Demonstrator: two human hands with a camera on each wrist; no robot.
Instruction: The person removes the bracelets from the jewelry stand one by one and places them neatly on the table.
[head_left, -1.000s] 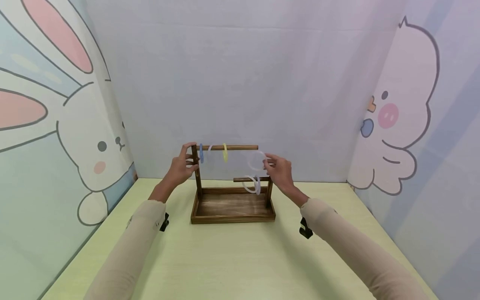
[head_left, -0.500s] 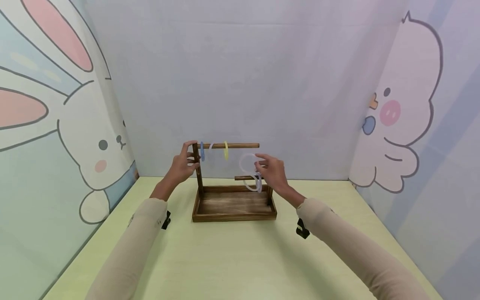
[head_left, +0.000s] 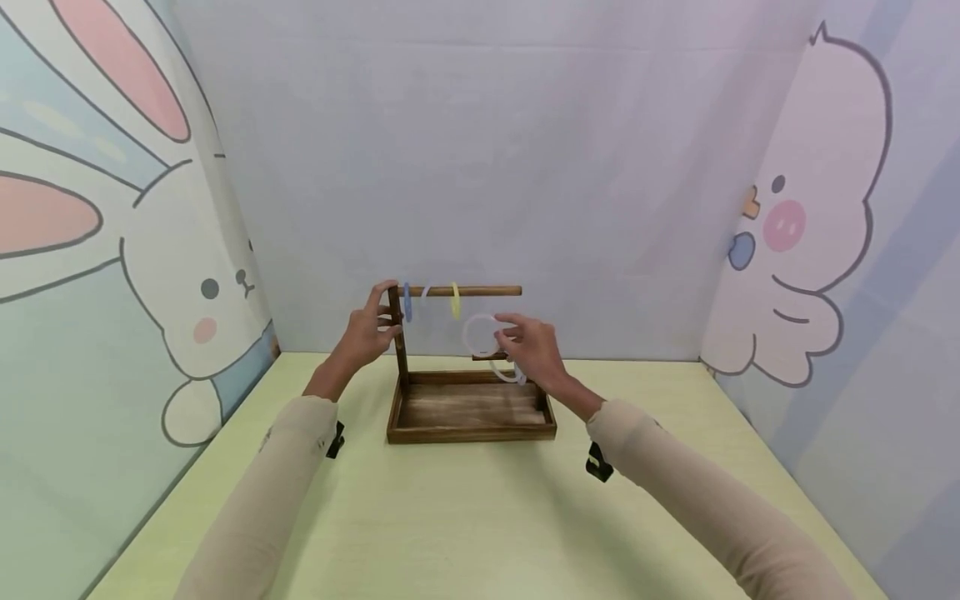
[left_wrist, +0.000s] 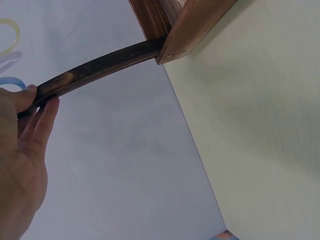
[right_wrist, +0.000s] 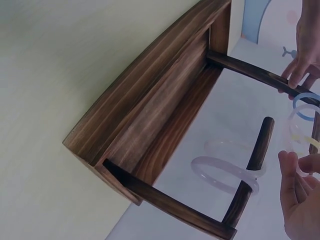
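A dark wooden bangle stand has a tray base (head_left: 472,434), a tall left post (head_left: 402,360), an upper bar (head_left: 487,291) and a shorter lower bar (right_wrist: 261,142). My left hand (head_left: 363,337) grips the top of the tall post, fingers and thumb on either side. Between thumb and fingertips my right hand (head_left: 536,350) pinches a translucent whitish bangle (head_left: 465,335), in front of and below the upper bar, apart from it. On that bar hang a blue bangle (head_left: 407,303), a pale one and a yellow bangle (head_left: 456,302). Pale bangles (right_wrist: 200,163) hang on the lower bar, partly behind my right hand.
The stand rests on a pale yellow-green table (head_left: 465,517). A plain grey cloth wall (head_left: 480,167) rises close behind it. Side walls carry a cartoon rabbit (head_left: 180,283) and a chick-like figure (head_left: 810,208).
My right hand has moved left and slightly down with the pinched bangle, from beyond the upper bar's free end to in front of the bar. My left hand keeps its grip on the post.
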